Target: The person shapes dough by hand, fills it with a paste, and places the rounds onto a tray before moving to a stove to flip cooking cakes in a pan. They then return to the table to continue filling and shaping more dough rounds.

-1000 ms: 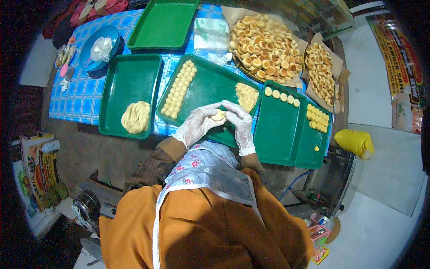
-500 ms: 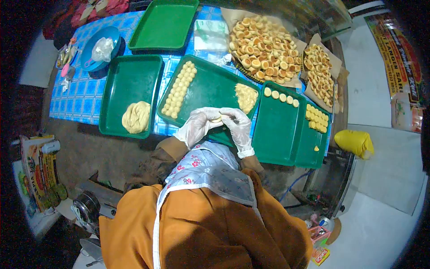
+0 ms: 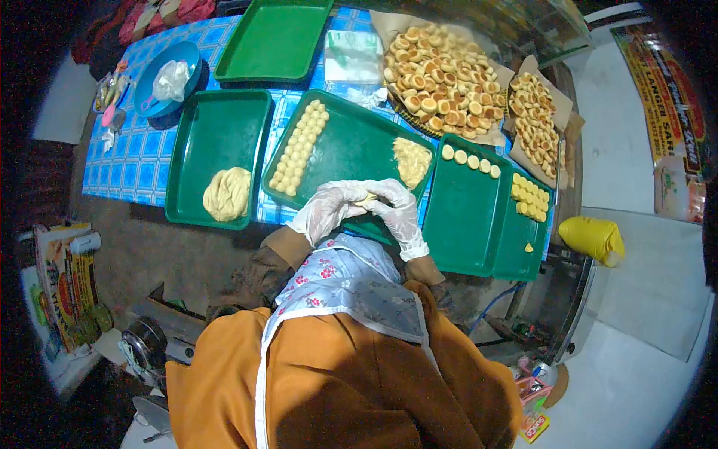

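Pale yellow dough [image 3: 365, 200], one small piece, sits near the centre of the frame, held between the fingers of the gloved left hand [image 3: 327, 208] and the gloved right hand [image 3: 399, 212], both curled closely about it over the near edge of a green tray [image 3: 359, 131]. We judge it light, soft and easily dented, perhaps a little greasy; we would take it by its rim with gentle fingertip pressure, since a hard squeeze could tear it. The fingers hide most of it, so we cannot tell its full shape. On the tray we see dough balls [image 3: 300, 150] at left and a yellow crumbly mound [image 3: 412, 162] at right. Beneath lies a blue checked tablecloth [image 3: 134, 166]; baked pastries [image 3: 445, 78] heap at upper right, beside a pale wall [image 3: 612, 142].
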`<act>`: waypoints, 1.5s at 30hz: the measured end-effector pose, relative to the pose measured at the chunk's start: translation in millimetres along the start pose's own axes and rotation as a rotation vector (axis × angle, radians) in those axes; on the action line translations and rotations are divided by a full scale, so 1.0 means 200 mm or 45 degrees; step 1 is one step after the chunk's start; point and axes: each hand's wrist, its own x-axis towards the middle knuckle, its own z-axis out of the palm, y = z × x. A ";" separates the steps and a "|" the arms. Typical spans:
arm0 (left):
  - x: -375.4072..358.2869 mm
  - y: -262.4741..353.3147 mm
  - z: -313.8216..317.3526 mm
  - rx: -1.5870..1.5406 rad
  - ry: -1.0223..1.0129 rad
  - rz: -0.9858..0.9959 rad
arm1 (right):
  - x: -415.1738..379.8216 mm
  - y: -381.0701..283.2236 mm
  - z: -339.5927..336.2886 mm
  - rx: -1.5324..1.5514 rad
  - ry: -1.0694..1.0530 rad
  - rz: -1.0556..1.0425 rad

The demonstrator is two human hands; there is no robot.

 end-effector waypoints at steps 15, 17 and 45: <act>0.07 -0.02 0.04 0.373 0.259 0.154 | -0.04 0.05 0.04 -0.102 0.137 0.113; 0.11 -0.05 0.01 0.464 0.330 0.158 | -0.03 0.07 0.03 -0.495 0.142 -0.132; -0.01 0.09 0.01 -0.213 -0.118 0.018 | -0.11 0.13 0.04 -0.513 0.406 -0.099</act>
